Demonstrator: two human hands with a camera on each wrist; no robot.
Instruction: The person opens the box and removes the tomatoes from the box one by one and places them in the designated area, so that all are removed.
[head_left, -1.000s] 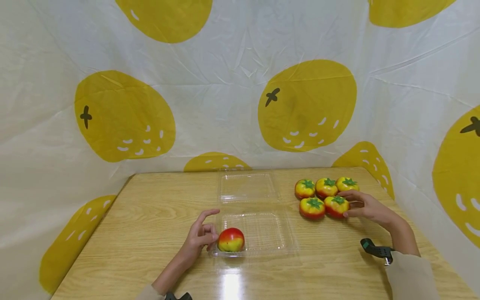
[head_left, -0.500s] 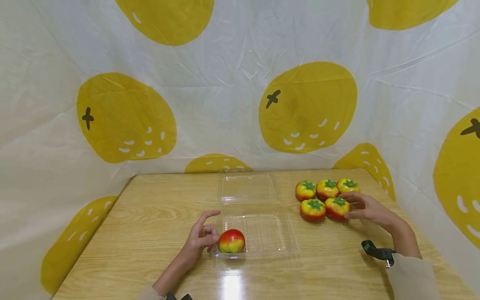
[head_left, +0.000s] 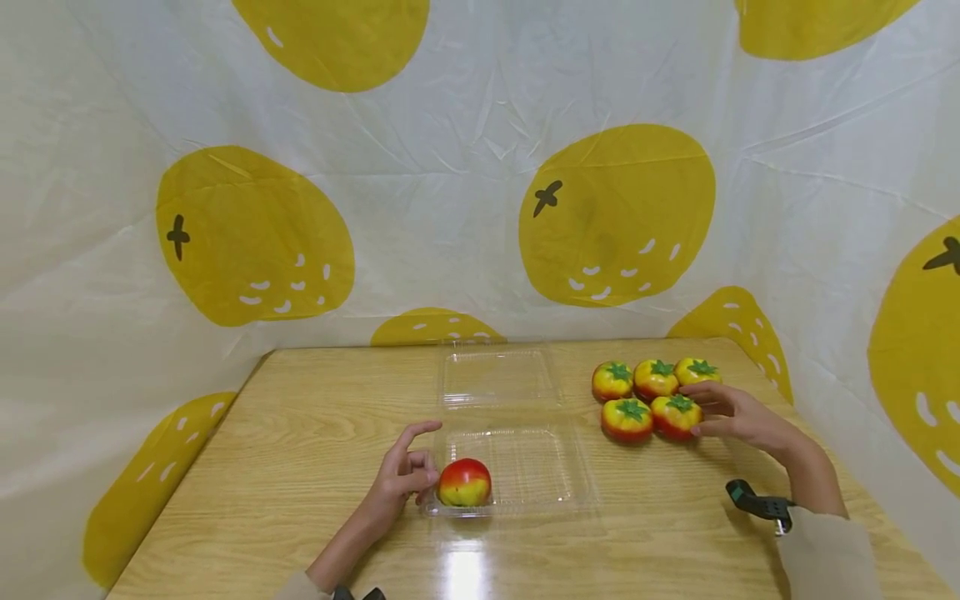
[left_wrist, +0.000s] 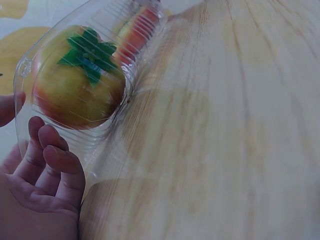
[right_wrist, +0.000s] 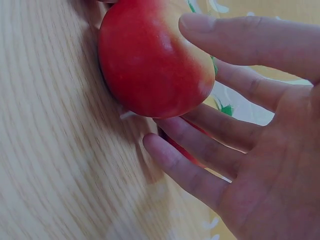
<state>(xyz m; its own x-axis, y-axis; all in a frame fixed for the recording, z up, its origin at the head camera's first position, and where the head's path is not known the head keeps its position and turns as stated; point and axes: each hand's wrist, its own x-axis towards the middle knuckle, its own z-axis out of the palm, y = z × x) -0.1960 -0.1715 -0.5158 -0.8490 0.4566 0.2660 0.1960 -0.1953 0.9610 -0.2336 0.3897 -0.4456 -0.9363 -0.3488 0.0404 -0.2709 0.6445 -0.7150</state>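
A clear plastic clamshell box [head_left: 525, 467] lies unfolded on the table, its lid [head_left: 495, 375] on the far side. One red and yellow toy tomato [head_left: 465, 483] sits in the box's near left corner, its green leafy top turned down toward the near wall, as the left wrist view shows through the plastic. My left hand [head_left: 397, 473] pinches the box's left rim between thumb and curled fingers, index finger extended. At the right, my right hand [head_left: 738, 417] is spread around the near right toy tomato [head_left: 675, 417], thumb in front and fingers behind; the tomato rests on the table.
Several more toy tomatoes [head_left: 627, 419] stand close together beside it in two rows, leafy tops up. The wooden table [head_left: 337, 392] ends at a fruit-printed curtain [head_left: 435, 233] behind and at the sides. Light glares on the table's near part.
The view shifts very slightly. Both hands, the box and the toy tomatoes stay where they were.
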